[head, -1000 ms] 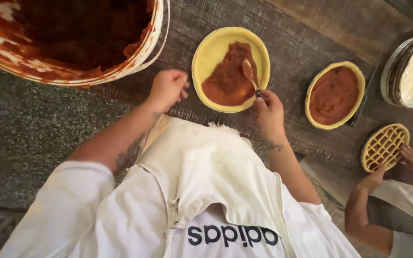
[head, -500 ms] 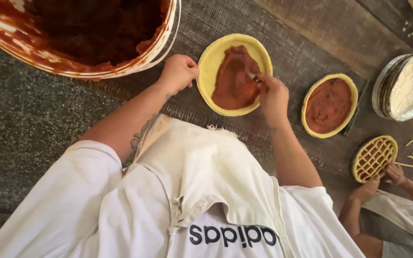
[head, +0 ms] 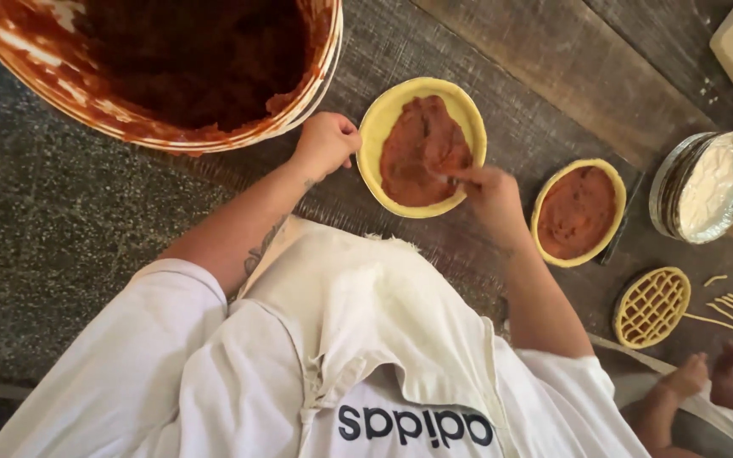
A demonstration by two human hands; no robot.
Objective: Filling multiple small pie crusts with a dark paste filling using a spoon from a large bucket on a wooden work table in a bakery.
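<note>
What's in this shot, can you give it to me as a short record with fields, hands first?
left hand: closed, resting against the rim of the pie shell
right hand: over the shell, spreading brown filling; any tool is hidden
big bowl: brown filling, upper left
second filled shell: to the right
lattice-topped pie: lower right, near another person's hands
foil tins: stacked, far right
</note>
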